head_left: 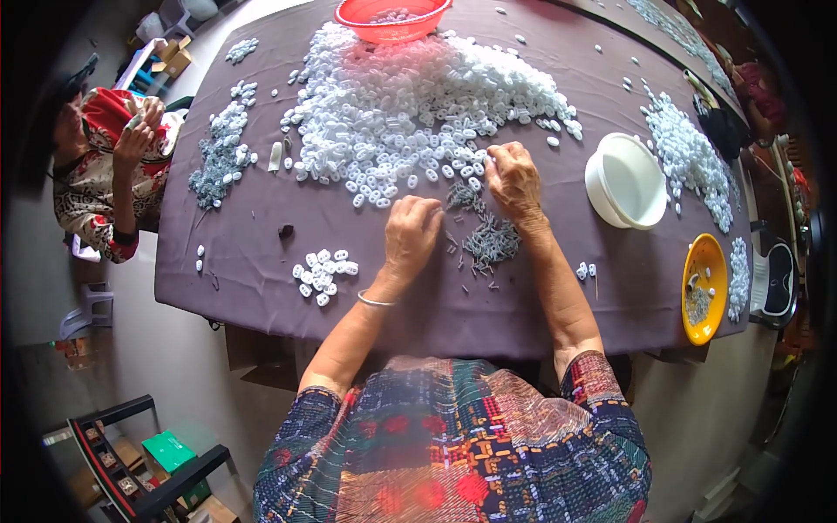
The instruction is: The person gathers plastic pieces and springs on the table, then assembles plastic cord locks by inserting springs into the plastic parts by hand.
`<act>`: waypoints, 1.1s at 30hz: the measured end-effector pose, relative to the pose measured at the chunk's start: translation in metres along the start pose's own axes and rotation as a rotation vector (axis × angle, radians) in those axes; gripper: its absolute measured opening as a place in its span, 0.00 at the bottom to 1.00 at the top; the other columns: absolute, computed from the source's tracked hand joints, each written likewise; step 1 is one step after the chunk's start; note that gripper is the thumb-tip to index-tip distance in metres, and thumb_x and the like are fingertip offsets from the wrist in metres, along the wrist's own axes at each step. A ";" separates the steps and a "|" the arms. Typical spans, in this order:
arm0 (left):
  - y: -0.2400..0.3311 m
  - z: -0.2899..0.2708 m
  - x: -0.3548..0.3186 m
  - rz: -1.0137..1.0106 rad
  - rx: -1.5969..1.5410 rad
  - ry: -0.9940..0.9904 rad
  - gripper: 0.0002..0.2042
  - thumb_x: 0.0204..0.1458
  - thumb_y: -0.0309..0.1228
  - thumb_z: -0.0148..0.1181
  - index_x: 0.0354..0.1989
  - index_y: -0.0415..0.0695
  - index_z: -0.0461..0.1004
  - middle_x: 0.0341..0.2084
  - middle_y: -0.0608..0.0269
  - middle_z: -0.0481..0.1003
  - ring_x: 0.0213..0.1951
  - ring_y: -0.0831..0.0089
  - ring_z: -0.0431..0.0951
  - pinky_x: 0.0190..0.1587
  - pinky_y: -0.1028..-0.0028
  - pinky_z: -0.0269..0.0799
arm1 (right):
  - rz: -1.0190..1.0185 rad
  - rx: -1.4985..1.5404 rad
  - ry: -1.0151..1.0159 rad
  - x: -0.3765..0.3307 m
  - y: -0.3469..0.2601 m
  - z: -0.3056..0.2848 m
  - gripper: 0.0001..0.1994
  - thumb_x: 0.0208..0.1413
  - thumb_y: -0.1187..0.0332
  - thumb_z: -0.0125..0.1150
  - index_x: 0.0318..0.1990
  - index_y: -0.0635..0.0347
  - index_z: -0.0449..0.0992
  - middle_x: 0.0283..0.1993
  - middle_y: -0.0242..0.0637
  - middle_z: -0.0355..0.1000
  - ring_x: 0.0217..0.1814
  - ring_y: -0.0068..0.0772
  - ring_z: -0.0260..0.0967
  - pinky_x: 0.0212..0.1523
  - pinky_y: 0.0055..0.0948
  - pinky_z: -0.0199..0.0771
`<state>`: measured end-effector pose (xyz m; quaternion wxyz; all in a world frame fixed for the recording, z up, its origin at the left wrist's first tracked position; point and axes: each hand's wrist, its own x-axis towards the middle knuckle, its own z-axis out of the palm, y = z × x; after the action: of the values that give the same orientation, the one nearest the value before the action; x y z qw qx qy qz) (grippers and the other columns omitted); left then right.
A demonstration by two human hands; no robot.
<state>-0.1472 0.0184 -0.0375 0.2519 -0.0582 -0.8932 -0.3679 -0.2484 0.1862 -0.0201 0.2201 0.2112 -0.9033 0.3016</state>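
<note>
My left hand (411, 234), with a silver bangle at the wrist, rests curled on the dark purple table cloth (253, 218), fingers closed around something too small to make out. My right hand (514, 181) reaches to the near edge of a large heap of small white plastic pieces (418, 105), fingertips pinching at one of them. Between and just below the hands lies a small pile of grey metal pins (490, 242). A little cluster of white pieces (323, 275) sits to the left of my left hand.
A red basket (392, 19) stands at the far edge. A white bowl (628, 181) and a yellow dish (704, 288) lie to the right, beside more white pieces (693, 157). Another person (109, 166) sits at the left, by a grey-and-white pile (218, 157).
</note>
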 end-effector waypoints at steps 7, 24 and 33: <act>0.004 -0.004 -0.001 -0.015 -0.064 0.022 0.07 0.43 0.28 0.61 0.31 0.42 0.74 0.30 0.58 0.73 0.35 0.60 0.71 0.40 0.66 0.67 | -0.191 -0.085 -0.195 0.033 -0.027 0.041 0.09 0.47 0.68 0.57 0.38 0.55 0.74 0.38 0.40 0.69 0.43 0.43 0.66 0.42 0.39 0.67; -0.041 -0.007 0.004 -0.382 -0.404 0.410 0.12 0.59 0.29 0.47 0.44 0.36 0.71 0.39 0.62 0.73 0.42 0.76 0.70 0.47 0.77 0.65 | -0.193 0.056 -0.134 0.001 -0.094 0.076 0.13 0.44 0.67 0.54 0.40 0.55 0.74 0.45 0.42 0.69 0.50 0.42 0.64 0.46 0.40 0.65; -0.008 -0.019 0.002 0.038 0.092 0.263 0.13 0.44 0.27 0.59 0.41 0.42 0.74 0.39 0.58 0.71 0.44 0.62 0.68 0.49 0.65 0.60 | 0.252 -0.164 0.087 0.058 0.031 0.037 0.08 0.43 0.66 0.59 0.33 0.51 0.77 0.42 0.38 0.69 0.46 0.42 0.65 0.48 0.36 0.66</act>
<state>-0.1432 -0.0005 -0.0305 0.3760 -0.0145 -0.8672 -0.3261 -0.3216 0.1707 -0.0308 0.2361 0.0641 -0.9338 0.2611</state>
